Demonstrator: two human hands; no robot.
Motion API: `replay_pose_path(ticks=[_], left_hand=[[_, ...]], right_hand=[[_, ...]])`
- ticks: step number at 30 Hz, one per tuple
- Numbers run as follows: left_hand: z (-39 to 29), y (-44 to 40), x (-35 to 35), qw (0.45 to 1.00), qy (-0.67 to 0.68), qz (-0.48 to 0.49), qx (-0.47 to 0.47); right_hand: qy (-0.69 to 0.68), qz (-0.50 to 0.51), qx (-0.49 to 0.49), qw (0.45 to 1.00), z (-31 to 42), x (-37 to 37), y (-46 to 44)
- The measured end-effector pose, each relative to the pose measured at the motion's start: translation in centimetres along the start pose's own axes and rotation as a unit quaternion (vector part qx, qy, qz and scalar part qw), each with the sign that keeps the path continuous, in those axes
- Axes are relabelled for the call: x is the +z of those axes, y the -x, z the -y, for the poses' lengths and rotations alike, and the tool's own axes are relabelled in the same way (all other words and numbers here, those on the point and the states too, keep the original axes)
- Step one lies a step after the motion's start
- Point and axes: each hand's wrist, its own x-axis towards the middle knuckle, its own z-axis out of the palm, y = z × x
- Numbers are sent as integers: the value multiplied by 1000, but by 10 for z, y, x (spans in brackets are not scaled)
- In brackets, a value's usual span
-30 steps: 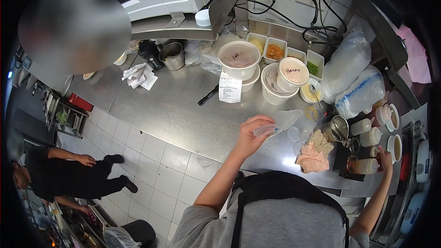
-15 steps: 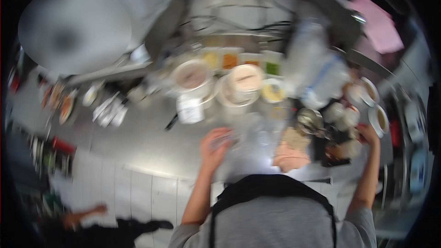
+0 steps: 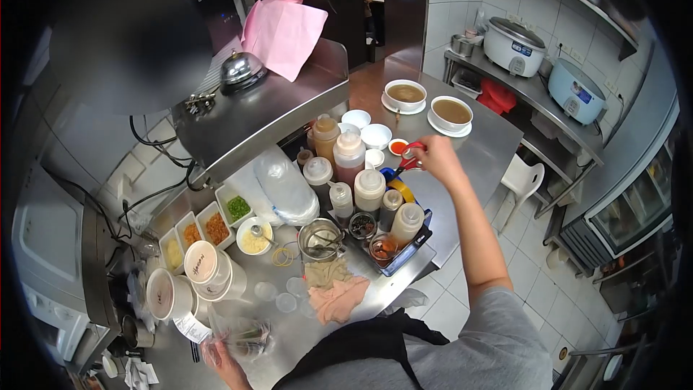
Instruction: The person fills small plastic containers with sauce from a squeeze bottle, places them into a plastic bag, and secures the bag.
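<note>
My right hand [image 3: 438,159] is closed on the red handles of a pair of scissors [image 3: 411,157], held beside a blue tape dispenser [image 3: 398,186] and a small bowl of red sauce [image 3: 398,146]. Low on the left, my left hand [image 3: 225,362] grips a clear plastic bag [image 3: 253,337] over the steel counter, near a paper receipt [image 3: 192,328]. Lidded white tubs [image 3: 207,263] stand just behind it. Squeeze bottles [image 3: 369,189] crowd the counter between my hands, with folded cloths [image 3: 336,296] in front of them.
Two bowls of brown soup [image 3: 452,114] sit on saucers at the back right. A metal shelf [image 3: 267,112] juts over the counter, carrying a service bell [image 3: 242,71] and pink cloth [image 3: 285,32]. Small trays [image 3: 215,225] hold toppings. Rice cookers [image 3: 514,47] stand on a side table.
The view has swung to the right. My right hand has risen from among the bottles and now holds the scissors. The bag is still in my left hand.
</note>
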Motion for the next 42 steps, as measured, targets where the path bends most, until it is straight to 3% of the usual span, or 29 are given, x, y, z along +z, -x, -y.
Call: replay_pose_path(ticks=[2, 4, 6, 8, 9, 10, 12, 14, 15, 16, 17, 18, 19, 20, 22, 23, 26, 27, 28, 30, 33, 36, 39, 42], left_hand=[[7, -5, -9, 998, -53, 27, 10], [10, -2, -17, 992, -117, 38, 10], [21, 4, -18, 997, -77, 11, -8], [18, 11, -17, 997, -66, -46, -19], [13, 16, -11, 993, -67, -98, -22], [12, 17, -13, 995, -51, -85, -32], [24, 17, -20, 997, -8, -63, -32], [8, 15, -20, 997, -59, -40, -17], [3, 13, -16, 998, -49, -38, -11], [2, 12, -13, 999, -5, -47, -24], [2, 12, -11, 997, 41, -49, -35], [3, 11, -11, 997, 49, -36, -41], [4, 10, -10, 997, 58, -19, -45], [4, 8, -9, 996, 69, 0, -48], [2, 5, -6, 993, 78, 47, -69], [0, 5, -5, 991, 82, 68, -80], [-7, 0, 6, 984, 157, 75, 29], [-2, -1, 6, 985, 155, 66, 23], [1, 0, 9, 969, 243, 41, -12], [6, -1, 20, 907, 413, -7, -79], [26, -1, 37, 729, 648, -133, -176], [67, 3, 23, 636, 750, -45, -176], [83, -2, 9, 586, 794, 37, -160], [62, -8, -1, 787, 568, 77, -227]], right_hand=[[24, -3, -7, 1000, 0, 25, -7], [83, 55, -2, 995, -3, 52, -15], [135, 99, 4, 986, -2, 77, -26], [85, 174, -26, 981, 2, 73, -39], [168, 164, -98, 967, 6, 71, -46], [127, 103, -106, 981, -3, 75, -47], [83, 123, -105, 983, 5, 66, -48], [112, 42, -187, 975, 50, 48, -29], [62, -79, -266, 959, 91, 38, -8], [-59, -95, -239, 965, 128, 37, 14], [-196, -47, -223, 954, 156, 43, 39], [-311, 51, -185, 931, 180, 58, 70], [-346, 148, -222, 899, 197, 80, 99], [-363, 342, -221, 838, 211, 102, 122], [-366, 482, -259, 753, 244, 158, 176], [-424, 496, -209, 728, 246, 192, 201], [-560, 533, -70, 630, 241, 260, 237], [-596, 542, -21, 592, 244, 265, 243], [-633, 538, 5, 556, 244, 268, 247], [-701, 521, 61, 483, 251, 260, 252], [-761, 494, 168, 385, 267, 251, 260], [-764, 510, 226, 324, 253, 274, 258], [-750, 578, 190, 260, 243, 273, 248], [-699, 638, 157, 283, 248, 266, 243]])
